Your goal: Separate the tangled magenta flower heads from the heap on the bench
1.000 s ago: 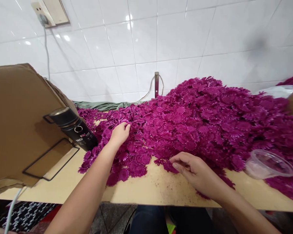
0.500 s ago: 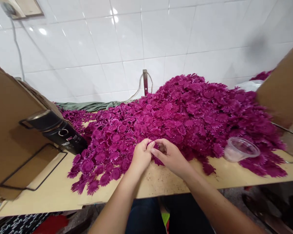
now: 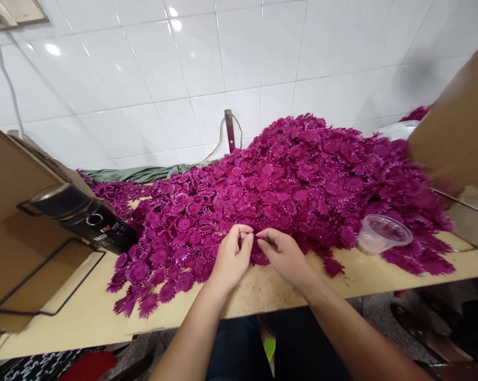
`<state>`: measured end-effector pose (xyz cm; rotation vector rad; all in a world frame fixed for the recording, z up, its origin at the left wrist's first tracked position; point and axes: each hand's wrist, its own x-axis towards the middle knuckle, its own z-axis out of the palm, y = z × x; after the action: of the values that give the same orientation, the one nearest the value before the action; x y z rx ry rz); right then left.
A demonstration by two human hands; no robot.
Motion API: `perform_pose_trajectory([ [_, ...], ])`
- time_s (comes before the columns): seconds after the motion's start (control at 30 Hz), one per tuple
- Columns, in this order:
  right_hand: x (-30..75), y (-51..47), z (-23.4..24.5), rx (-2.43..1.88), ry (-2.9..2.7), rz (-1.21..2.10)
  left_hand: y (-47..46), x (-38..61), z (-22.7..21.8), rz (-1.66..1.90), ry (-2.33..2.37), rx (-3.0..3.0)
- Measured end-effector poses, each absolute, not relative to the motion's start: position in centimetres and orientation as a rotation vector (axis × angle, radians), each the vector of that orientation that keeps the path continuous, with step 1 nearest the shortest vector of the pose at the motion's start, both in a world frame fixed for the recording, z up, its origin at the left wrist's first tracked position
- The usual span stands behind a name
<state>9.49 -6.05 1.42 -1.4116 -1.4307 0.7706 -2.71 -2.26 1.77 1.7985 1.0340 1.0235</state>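
A big heap of magenta fabric flower heads covers the back and middle of a pale wooden table. My left hand and my right hand meet at the heap's near edge, fingertips pinched together over one flower head that lies between them. Both hands have curled fingers. What exactly the fingertips pinch is too small to make out.
A black vacuum flask lies on its side at the left, against a cardboard box with a black wire frame. A clear plastic cup lies tipped at the right. Another cardboard panel stands at the far right. White tiled wall behind.
My left hand left the far part of the heap and came to the near edge, where it met my right hand. The view shifted right. Both hands now pinch together.
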Motion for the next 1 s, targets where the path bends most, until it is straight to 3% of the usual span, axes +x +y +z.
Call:
perform_pose_trajectory([
  [0.43,9.3,-7.2,0.8,-1.477,-1.377,0.480,-2.9,-2.7,0.8,0.827,1.156,1.855],
  [0.8,10.2,-7.2,2.0,-1.301,-1.447,0.542,-2.5,-1.2,1.1,1.003,0.977,1.276],
  [1.0,11.0,-6.4,2.1,-1.340,-1.415,0.840,-2.2,-0.9,0.7,0.934,0.954,1.252],
])
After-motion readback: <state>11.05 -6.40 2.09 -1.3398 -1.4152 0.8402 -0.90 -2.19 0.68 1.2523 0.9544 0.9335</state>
